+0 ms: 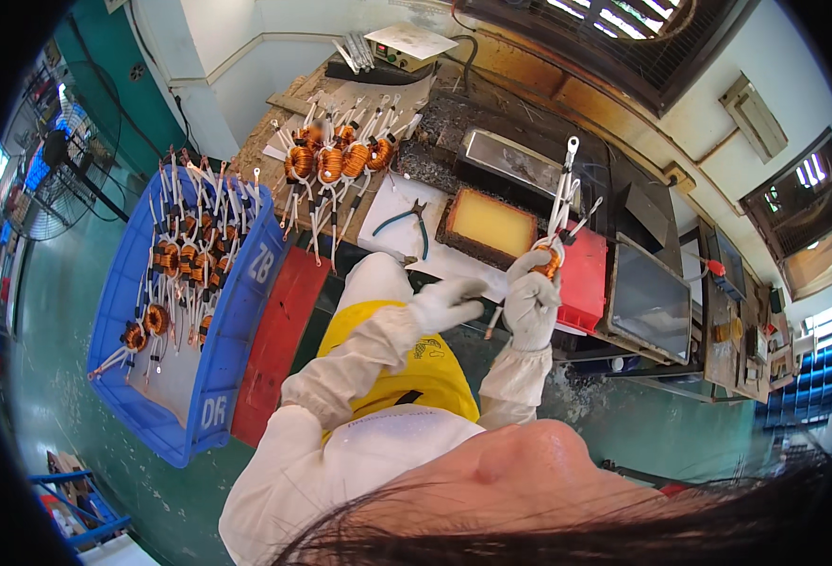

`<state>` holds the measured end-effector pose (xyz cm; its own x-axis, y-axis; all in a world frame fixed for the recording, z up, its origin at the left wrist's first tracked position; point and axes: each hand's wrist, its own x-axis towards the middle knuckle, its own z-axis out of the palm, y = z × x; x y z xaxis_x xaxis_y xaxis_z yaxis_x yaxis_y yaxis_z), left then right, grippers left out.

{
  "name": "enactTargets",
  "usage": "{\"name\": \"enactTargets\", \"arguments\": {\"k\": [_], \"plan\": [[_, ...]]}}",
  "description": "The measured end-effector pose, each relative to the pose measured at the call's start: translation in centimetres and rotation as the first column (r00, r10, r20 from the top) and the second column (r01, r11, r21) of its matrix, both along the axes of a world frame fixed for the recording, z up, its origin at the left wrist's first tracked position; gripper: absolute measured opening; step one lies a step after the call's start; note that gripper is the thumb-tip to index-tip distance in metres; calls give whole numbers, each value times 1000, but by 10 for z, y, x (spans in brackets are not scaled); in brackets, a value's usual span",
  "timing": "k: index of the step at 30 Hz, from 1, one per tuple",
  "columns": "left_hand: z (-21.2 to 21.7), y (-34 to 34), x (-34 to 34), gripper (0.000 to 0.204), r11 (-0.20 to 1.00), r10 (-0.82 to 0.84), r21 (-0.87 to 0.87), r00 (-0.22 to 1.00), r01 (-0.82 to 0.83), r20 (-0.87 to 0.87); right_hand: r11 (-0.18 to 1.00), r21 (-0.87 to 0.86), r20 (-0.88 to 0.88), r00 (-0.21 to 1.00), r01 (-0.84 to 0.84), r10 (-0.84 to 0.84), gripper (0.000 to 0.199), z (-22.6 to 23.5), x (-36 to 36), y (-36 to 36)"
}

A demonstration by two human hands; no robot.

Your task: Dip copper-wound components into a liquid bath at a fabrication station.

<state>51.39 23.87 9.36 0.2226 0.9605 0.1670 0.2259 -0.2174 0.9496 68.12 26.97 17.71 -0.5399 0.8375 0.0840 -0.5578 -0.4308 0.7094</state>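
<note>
In front of me, the left forearm (364,363) slants inward, the left hand (444,306) loosely open, its fingers (468,289) pointing toward the right hand (531,307), which stands raised just beside it, curled in a grip.

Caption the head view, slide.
White-gloved right hand holds an orange wire-wound ring coil; open left hand nearby.

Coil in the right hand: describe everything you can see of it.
The coil is wound in shiny, copper-coloured wire. White-sleeved leads rise from it, the tallest ending in a metal-looking ring; another seems to hang below. The gloved right hand grips it, hiding part of it; it appears at the left edge of the red container.
</note>
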Motion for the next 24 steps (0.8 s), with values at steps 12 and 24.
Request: {"name": "enactTargets", "arguments": {"k": [12, 24], "plan": [[-7, 24, 46, 47, 997, -5, -60, 817, 48, 577, 965, -178, -133, 977, -191, 169, 30, -4, -44, -6], [42, 72, -116, 46, 924, 382, -157, 805, -350, 453, 873, 263, 766, 639, -410, 69, 48, -19, -68, 2]]}}
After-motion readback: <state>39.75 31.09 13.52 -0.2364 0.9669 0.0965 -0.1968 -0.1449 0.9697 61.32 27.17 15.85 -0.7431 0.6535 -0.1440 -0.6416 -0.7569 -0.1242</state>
